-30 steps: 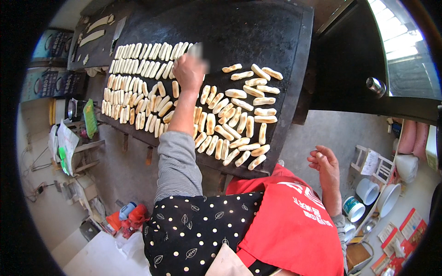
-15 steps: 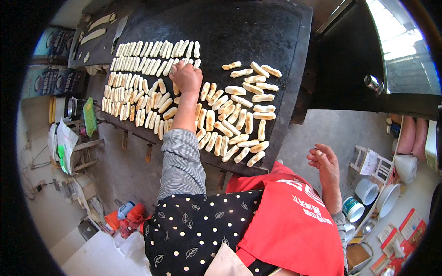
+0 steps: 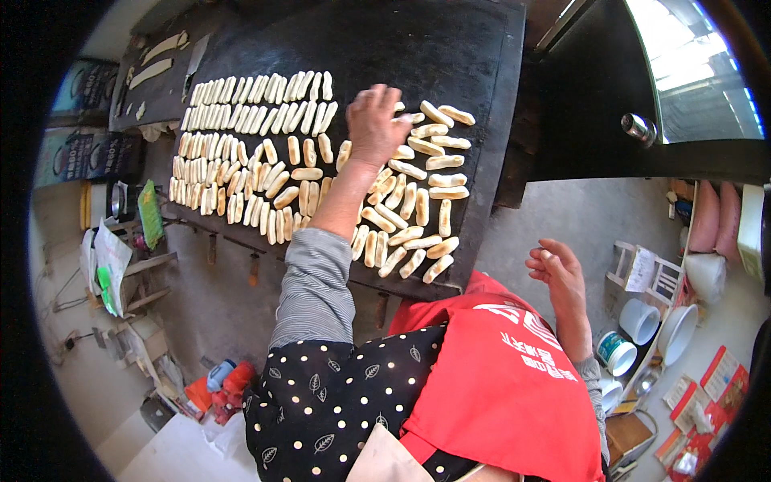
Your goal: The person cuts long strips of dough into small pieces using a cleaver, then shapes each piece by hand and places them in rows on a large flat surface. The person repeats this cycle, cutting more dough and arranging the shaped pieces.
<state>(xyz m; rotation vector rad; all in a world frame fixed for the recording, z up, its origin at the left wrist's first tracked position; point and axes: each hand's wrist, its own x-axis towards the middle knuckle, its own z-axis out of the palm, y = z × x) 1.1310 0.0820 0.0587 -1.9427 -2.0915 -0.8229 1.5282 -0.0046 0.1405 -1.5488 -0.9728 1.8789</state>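
Observation:
Rows of short finger-shaped bread pieces point(image 3: 293, 118) lie on a black flat griddle point(image 3: 385, 40). The far two rows are pale, while nearer rows and the scattered pieces point(image 3: 447, 161) on the right show browned patches. My left hand point(image 3: 373, 128) reaches over the griddle, between the pale rows and the scattered pieces. Its fingertips are smeared a little by motion; the thumb stands apart, and no bread shows in its grasp. It covers some pieces below it. Off the griddle's right edge, my right hand point(image 3: 560, 277) hangs over the floor, fingers loosely bent and apart, holding nothing.
Dough strips point(image 3: 152, 71) lie on a dark surface at the far left. A dark cabinet with a metal knob point(image 3: 638, 128) stands at the right. White tubs point(image 3: 640, 321) and a stool point(image 3: 642, 269) are beyond my right hand. My red apron point(image 3: 498, 377) touches the griddle's near edge.
My left hand has moved right, from the end of the pale rows toward the scattered pieces. The whole view has shifted slightly. My right hand stays nearly the same.

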